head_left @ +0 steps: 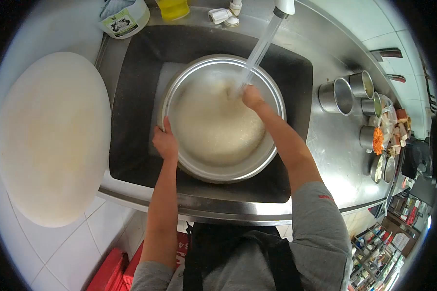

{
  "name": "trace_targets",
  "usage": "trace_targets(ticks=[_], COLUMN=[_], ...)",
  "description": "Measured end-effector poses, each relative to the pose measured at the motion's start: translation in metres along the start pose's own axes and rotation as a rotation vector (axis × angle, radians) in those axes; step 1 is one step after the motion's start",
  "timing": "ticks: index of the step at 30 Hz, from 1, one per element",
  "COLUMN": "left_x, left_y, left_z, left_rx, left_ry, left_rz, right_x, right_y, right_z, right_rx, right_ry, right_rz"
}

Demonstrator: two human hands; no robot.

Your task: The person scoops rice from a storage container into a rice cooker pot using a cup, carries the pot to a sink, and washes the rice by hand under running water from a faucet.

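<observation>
A large round metal basin sits in the dark sink, holding cloudy whitish water with pale grains beneath. My left hand grips the basin's left rim, thumb up along it. Over the upper right part of the water is my right hand, its fingers partly hidden in the cloudy water; whether they hold anything does not show. A stream of water runs from the white tap into the basin just beside my right hand.
Metal pots stand on the steel counter at right, near a container of shredded orange food. A big white oval board is at left. Behind the sink are a white tub and yellow liquid. Knives hang on the wall.
</observation>
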State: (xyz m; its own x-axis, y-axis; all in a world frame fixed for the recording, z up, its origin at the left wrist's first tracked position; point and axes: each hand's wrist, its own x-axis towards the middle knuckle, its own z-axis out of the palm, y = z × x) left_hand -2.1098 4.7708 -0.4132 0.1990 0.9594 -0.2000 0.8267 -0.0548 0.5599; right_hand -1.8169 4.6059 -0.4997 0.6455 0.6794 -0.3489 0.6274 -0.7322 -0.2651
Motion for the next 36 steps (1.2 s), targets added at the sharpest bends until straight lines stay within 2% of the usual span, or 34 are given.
trace_targets(ticks=[3, 4, 7, 10, 14, 15, 17, 19, 20, 23, 26, 29, 32, 35, 36], left_x=[0.000, -0.001, 0.000, 0.000, 0.000, 0.000, 0.000, 0.002, 0.003, -0.001, -0.001, -0.001, 0.000, 0.004, 0.003], left_y=[-0.004, -0.003, -0.004, -0.006, -0.009, -0.010, -0.011, -0.012, -0.013, -0.007, -0.003, -0.004, -0.007, -0.012, -0.013], left_z=[0.005, 0.005, 0.005, 0.004, 0.012, 0.011, 0.012, 0.012, 0.010, 0.005, 0.002, 0.002, 0.007, 0.012, 0.011], left_rx=[-0.023, -0.031, -0.004, 0.016, -0.041, -0.019, 0.022, 0.025, 0.031, 0.047, 0.042, 0.058, 0.001, 0.016, 0.013], left_ry=[0.077, 0.096, 0.040, 0.004, 0.100, 0.112, 0.132, 0.061, 0.029, 0.069, 0.011, 0.035, 0.058, 0.068, 0.066], left_rz=[0.055, 0.075, 0.044, 0.006, 0.050, 0.058, 0.077, 0.044, 0.027, 0.050, 0.020, 0.042, 0.016, 0.024, 0.026], right_x=[-0.034, -0.020, -0.052, -0.088, -0.099, -0.104, -0.114, -0.118, -0.114, -0.083, -0.023, -0.006, 0.019, 0.001, -0.017], right_y=[0.017, 0.048, 0.047, 0.033, 0.025, 0.019, -0.006, -0.049, -0.063, -0.082, -0.049, -0.033, -0.035, -0.114, -0.140], right_z=[-0.008, 0.026, 0.034, 0.033, 0.096, 0.111, 0.119, 0.094, 0.088, 0.067, 0.100, 0.060, 0.049, 0.046, 0.048], right_rx=[0.143, -0.017, 0.119, 0.653, 0.916, 1.045, 1.399, 1.843, 1.944, 1.969, 1.713, 1.132, 0.682, 0.197, 0.149], right_ry=[0.200, 0.009, -0.304, -0.502, -0.762, -0.768, -0.729, -0.618, -0.558, -0.418, -0.319, -0.021, 0.069, -0.024, -0.012], right_rz=[-0.018, 0.008, 0.167, 0.191, 0.401, 0.377, 0.464, 0.676, 0.642, 0.641, 0.516, 0.235, 0.233, 0.209, 0.149])
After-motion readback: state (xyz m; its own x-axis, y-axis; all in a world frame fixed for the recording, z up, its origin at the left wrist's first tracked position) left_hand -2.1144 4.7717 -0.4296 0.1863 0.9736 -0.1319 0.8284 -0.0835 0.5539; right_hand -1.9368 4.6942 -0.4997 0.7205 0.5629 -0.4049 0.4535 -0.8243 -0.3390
